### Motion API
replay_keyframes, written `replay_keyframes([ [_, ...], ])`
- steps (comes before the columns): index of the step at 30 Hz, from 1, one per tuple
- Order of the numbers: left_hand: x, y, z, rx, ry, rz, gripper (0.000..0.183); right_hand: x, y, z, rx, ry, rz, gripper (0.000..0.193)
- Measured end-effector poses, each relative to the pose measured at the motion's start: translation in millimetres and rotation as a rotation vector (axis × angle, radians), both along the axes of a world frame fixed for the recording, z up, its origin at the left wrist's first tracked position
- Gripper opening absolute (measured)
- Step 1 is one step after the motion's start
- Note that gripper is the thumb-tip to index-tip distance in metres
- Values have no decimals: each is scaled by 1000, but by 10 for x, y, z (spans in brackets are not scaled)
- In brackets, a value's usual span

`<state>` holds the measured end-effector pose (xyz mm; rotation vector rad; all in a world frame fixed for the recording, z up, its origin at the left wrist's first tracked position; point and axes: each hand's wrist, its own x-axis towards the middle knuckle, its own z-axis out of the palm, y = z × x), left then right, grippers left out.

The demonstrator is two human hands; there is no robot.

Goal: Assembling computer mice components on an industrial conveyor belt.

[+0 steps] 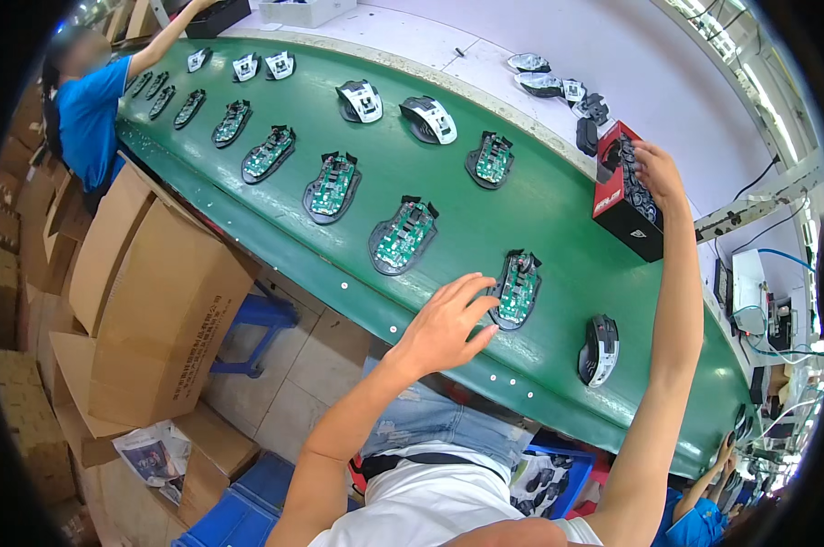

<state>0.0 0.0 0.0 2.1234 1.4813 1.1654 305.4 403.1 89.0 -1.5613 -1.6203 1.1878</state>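
My left hand (446,325) is open, its fingers spread at the left edge of a mouse base (518,296) with a green circuit board. A dark round part sits near the top of that board. My right hand (660,173) is over a red and black box (632,239), fingers apart and reaching toward the small dark round parts (642,193) inside. Nothing shows between those fingers. Right of the mouse base, a black and white mouse shell (599,350) lies on the green belt (466,301).
More mouse bases with boards (403,235) line the belt to the left. Several white-topped shells (428,120) lie along its far side. Black parts (590,118) rest on the ledge behind. Co-workers in blue (93,118) stand at both ends; a cardboard box (170,310) is at left.
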Motion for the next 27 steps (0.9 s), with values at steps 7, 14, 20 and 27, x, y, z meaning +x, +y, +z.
replay_keyframes([
  [7, 157, -39, 41, 10, -80, -11, 33, -1269, -1081, 608, 108, 32, 514, 29],
  [14, 153, -27, 17, 22, -123, -7, 33, -1589, -955, 120, 391, -193, 450, 23],
  [20, 68, -43, 24, 13, -146, -35, 34, -1779, -935, 48, 514, -420, 405, 28],
  [27, 29, -39, 17, -3, -158, -45, 36, -1890, -906, -162, 583, -325, 413, 30],
])
